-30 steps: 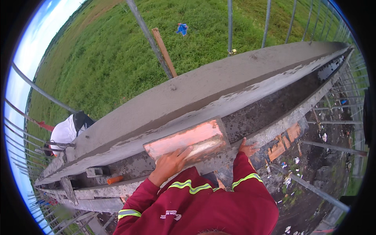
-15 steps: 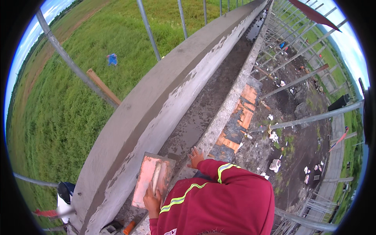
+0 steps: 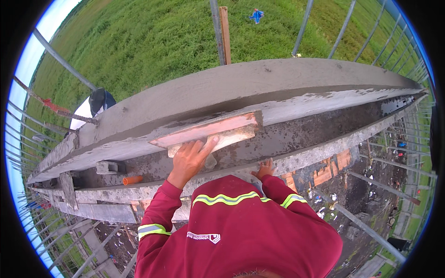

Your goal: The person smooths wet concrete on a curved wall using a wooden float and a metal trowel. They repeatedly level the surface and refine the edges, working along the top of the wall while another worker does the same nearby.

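My left hand (image 3: pixel 187 160) grips the handle of a reddish wooden plastering float (image 3: pixel 206 131) pressed flat against the inner face of a wet grey cement parapet (image 3: pixel 241 88). My right hand (image 3: pixel 265 168) rests with fingers spread on the near concrete ledge (image 3: pixel 320 150) and holds nothing. Both arms wear dark red sleeves with yellow reflective stripes. A rough dark mortar channel (image 3: pixel 296 134) runs between the parapet and the ledge.
An orange pipe stub (image 3: pixel 132 180) and a grey block (image 3: pixel 107 167) sit in the channel at left. Another person (image 3: pixel 90 107) is below on the grass. Scaffold poles (image 3: pixel 216 30) and a wooden post (image 3: pixel 225 32) rise behind the wall; exposed bricks (image 3: pixel 329 170) lie right.
The view has swung back to face the parapet squarely. My left hand has kept hold of the float, which now lies lengthwise on the wall face. My right hand stays on the ledge.
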Demonstrator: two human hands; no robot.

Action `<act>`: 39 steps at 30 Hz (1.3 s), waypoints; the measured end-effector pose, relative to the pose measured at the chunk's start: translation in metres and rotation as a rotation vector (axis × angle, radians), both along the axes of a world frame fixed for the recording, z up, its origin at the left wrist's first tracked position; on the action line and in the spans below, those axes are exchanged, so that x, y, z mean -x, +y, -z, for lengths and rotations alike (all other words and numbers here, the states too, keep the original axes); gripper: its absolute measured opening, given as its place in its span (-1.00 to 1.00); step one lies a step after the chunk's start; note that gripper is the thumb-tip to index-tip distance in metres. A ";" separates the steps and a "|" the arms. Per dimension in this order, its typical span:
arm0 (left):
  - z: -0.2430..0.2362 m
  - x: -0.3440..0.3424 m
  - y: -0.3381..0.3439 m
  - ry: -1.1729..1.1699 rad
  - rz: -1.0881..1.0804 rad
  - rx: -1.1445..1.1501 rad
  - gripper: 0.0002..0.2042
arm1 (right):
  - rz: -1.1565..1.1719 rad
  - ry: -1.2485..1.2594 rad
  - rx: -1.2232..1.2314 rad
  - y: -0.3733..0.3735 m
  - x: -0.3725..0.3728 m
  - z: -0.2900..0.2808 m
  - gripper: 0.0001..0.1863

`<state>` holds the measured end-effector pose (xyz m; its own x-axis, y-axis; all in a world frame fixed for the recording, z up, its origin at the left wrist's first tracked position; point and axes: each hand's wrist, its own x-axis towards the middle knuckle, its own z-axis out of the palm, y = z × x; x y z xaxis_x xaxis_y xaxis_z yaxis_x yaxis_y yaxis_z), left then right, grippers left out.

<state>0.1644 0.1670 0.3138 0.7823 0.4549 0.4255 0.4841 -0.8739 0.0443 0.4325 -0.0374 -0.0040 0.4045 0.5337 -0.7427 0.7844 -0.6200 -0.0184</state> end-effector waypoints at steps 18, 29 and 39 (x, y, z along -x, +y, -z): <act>0.096 0.082 0.037 0.023 -0.173 -0.041 -0.24 | -0.073 -0.005 0.001 0.000 -0.016 0.002 0.13; 0.154 0.112 0.050 -0.885 -0.752 0.109 -0.42 | -0.501 0.080 0.088 0.023 -0.072 0.047 0.09; 0.144 0.227 0.088 -1.714 -1.105 0.450 -0.79 | -0.520 0.906 -0.708 0.175 0.111 -0.278 -0.59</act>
<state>-0.0629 0.2546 0.1695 -0.7977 0.6029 0.0118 -0.0745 -0.1180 0.9902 0.3213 0.1376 0.2743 -0.4758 0.8698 -0.1304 0.4646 0.1226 -0.8770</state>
